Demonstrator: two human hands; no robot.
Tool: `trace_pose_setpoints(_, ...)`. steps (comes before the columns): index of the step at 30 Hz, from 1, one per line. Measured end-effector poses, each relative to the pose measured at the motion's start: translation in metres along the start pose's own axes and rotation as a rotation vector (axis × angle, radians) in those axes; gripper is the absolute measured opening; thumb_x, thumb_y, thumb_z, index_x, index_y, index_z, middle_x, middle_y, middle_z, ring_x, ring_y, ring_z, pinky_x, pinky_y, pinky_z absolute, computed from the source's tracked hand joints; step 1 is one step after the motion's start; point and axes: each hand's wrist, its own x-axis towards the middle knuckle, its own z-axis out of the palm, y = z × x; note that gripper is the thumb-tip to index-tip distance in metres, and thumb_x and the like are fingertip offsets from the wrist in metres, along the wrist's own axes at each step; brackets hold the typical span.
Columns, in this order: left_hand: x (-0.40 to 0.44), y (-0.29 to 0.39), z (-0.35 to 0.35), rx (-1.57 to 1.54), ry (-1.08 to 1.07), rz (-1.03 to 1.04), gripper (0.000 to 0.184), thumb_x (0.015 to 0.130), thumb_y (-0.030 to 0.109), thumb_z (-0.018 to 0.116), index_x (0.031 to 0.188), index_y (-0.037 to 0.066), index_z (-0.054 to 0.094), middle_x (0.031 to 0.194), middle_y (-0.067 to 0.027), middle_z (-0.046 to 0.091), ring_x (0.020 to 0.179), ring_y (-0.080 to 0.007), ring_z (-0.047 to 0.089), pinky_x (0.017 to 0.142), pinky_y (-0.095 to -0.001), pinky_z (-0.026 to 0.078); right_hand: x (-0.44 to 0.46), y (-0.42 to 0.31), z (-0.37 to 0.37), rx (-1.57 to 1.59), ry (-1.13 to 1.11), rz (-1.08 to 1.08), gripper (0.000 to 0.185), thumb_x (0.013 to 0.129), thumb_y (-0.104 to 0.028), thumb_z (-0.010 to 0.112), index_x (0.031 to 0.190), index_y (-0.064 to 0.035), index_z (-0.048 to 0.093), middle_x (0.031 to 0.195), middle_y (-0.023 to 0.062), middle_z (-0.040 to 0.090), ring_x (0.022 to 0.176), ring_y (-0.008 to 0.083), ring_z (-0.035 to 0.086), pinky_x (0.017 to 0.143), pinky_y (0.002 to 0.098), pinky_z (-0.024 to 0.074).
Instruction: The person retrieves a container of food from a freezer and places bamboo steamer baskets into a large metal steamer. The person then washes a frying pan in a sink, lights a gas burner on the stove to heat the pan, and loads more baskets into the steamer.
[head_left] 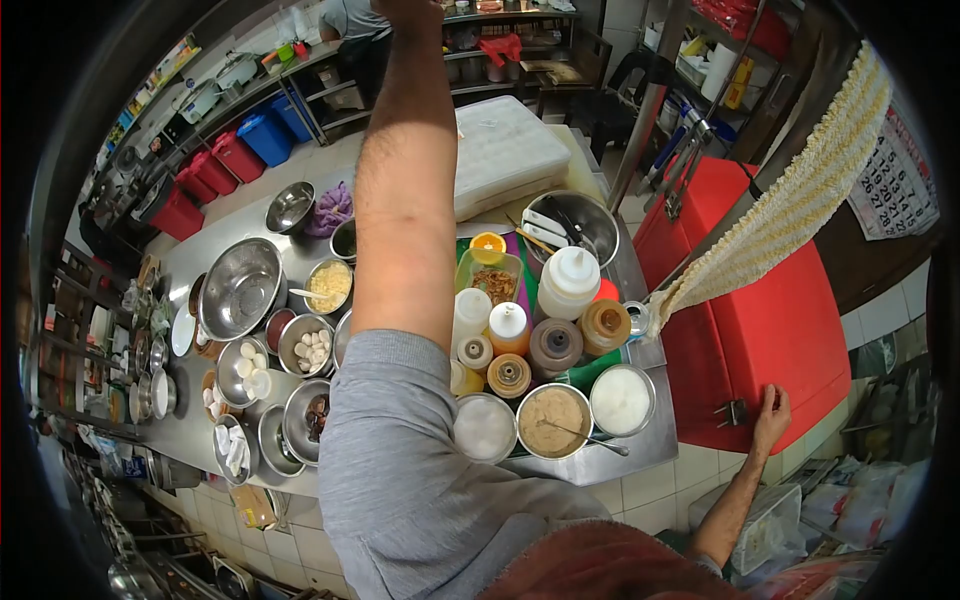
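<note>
My left arm reaches straight up the middle of the view, over the steel table. Its hand point(408, 8) is cut off by the top edge, so I cannot see its fingers or anything in them. Low on the right, my right hand point(772, 418) rests against the front of a big red cooler box point(745, 330), fingers stretched up along its side and holding nothing I can see. A dark metal latch point(732, 411) sits just left of that hand.
Squeeze bottles point(570, 283) and tubs of powder point(621, 400) crowd the steel table point(640, 440) on the right. Steel bowls point(240, 290) fill its left half. A white foam box point(510, 150) lies behind. A striped towel point(780, 190) hangs by the cooler. Another person point(355, 40) stands far back.
</note>
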Motion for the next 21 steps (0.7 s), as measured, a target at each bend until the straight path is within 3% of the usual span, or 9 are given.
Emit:
trace_pose_setpoints(3,-0.002,0.005,-0.006,0.106,-0.112,-0.024,0.012,0.078,0.016,0.062,0.077,0.013,0.050,0.068,0.0004,0.047,0.063,-0.0146,0.050,0.052,-0.0280,0.040,0.000,-0.001,-0.001,0.005,-0.013,0.022,0.030,0.088,-0.024,0.057,0.095,0.0045,0.060,0.080,0.0116,0.062,0.071,0.0170,0.055,0.066,0.0297,0.0451)
trace_pose_setpoints(6,-0.006,0.004,-0.008,0.020,-0.211,0.016,0.016,0.077,0.016,0.062,0.070,0.015,0.048,0.064,0.0022,0.044,0.057,-0.0123,0.046,0.047,-0.0253,0.036,0.000,-0.001,0.000,0.007,-0.007,0.010,0.030,0.088,-0.024,0.057,0.095,0.0045,0.060,0.080,0.0114,0.062,0.071,0.0169,0.055,0.066,0.0298,0.0450)
trace_pose_setpoints(10,-0.010,0.005,-0.002,-0.034,-0.169,0.031,0.012,0.077,0.014,0.061,0.075,0.014,0.049,0.067,0.0009,0.046,0.059,-0.0127,0.048,0.047,-0.0258,0.038,-0.001,-0.003,0.000,0.035,0.008,-0.022,0.029,0.088,-0.024,0.057,0.095,0.0048,0.060,0.080,0.0119,0.062,0.072,0.0174,0.055,0.067,0.0300,0.0450)
trace_pose_setpoints(13,-0.010,0.003,0.000,-0.068,-0.023,-0.012,0.011,0.079,0.011,0.060,0.083,0.015,0.051,0.073,-0.0006,0.051,0.066,-0.0139,0.053,0.054,-0.0263,0.042,0.000,-0.002,0.000,-0.004,0.001,-0.014,0.029,0.088,-0.023,0.056,0.095,0.0047,0.060,0.081,0.0122,0.062,0.073,0.0178,0.055,0.068,0.0300,0.0451)
trace_pose_setpoints(15,0.003,-0.007,-0.009,-0.228,-0.251,0.079,0.015,0.079,0.011,0.061,0.090,0.016,0.051,0.082,-0.0024,0.056,0.078,-0.0158,0.056,0.066,-0.0304,0.045,0.000,-0.001,0.001,0.020,0.009,-0.030,0.029,0.088,-0.023,0.056,0.095,0.0047,0.060,0.082,0.0123,0.062,0.073,0.0180,0.055,0.068,0.0300,0.0450)
trace_pose_setpoints(19,0.016,-0.014,-0.016,-0.013,-0.287,0.143,0.014,0.084,0.018,0.058,0.095,0.016,0.051,0.089,-0.0015,0.057,0.088,-0.0181,0.056,0.076,-0.0353,0.045,0.000,-0.001,0.002,0.038,0.006,-0.044,0.029,0.088,-0.024,0.056,0.094,0.0044,0.060,0.082,0.0128,0.062,0.075,0.0185,0.055,0.069,0.0301,0.0448)
trace_pose_setpoints(21,0.025,-0.029,-0.025,-0.281,-0.213,-0.002,0.020,0.087,0.024,0.055,0.102,0.013,0.049,0.099,-0.0032,0.059,0.092,-0.0190,0.056,0.078,-0.0372,0.045,0.000,0.000,0.001,0.023,0.000,-0.029,0.029,0.088,-0.024,0.056,0.094,0.0041,0.060,0.083,0.0128,0.062,0.075,0.0187,0.056,0.070,0.0302,0.0448)
